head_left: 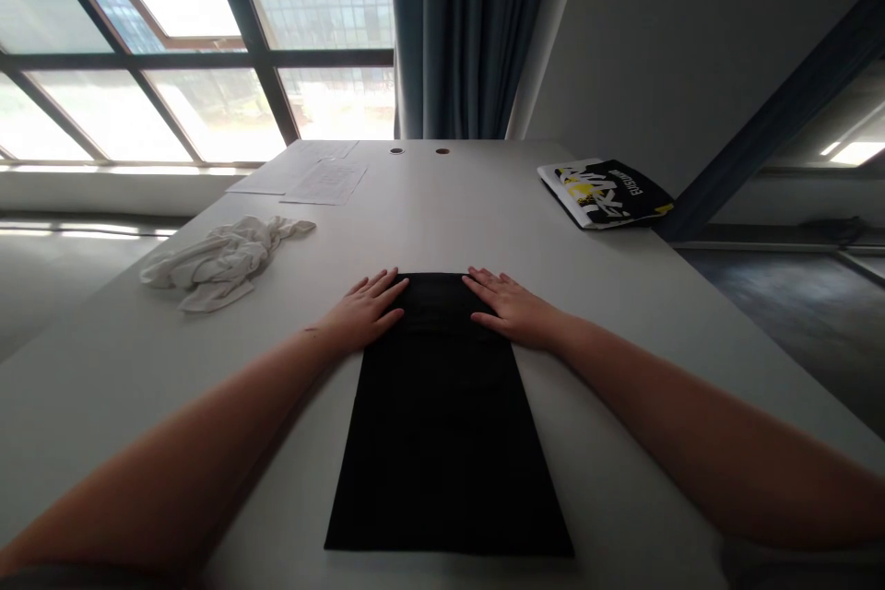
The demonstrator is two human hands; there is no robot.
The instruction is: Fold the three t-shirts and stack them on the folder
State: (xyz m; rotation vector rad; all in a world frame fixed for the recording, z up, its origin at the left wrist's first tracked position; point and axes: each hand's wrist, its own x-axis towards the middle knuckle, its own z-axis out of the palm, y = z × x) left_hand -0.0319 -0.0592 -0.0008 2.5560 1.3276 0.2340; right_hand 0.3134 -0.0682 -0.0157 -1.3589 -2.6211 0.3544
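A flat black piece of folded cloth [449,442] lies lengthwise in front of me, its narrow-looking far edge between my hands. My left hand [370,309] rests flat on its far left corner, fingers stretched out and apart. On the far right corner lies my right hand [515,309], also flat with spread fingers. Both palms sit partly off the cloth, over the white table [429,221]. Whether the cloth is a garment I cannot tell.
A crumpled whitish cloth [221,263] lies at the left. Behind it are printed paper sheets [324,182]. A folded black, white and yellow printed bag or garment [605,194] sits at the back right. Two round cable holes, a blue curtain [463,37] and windows are beyond.
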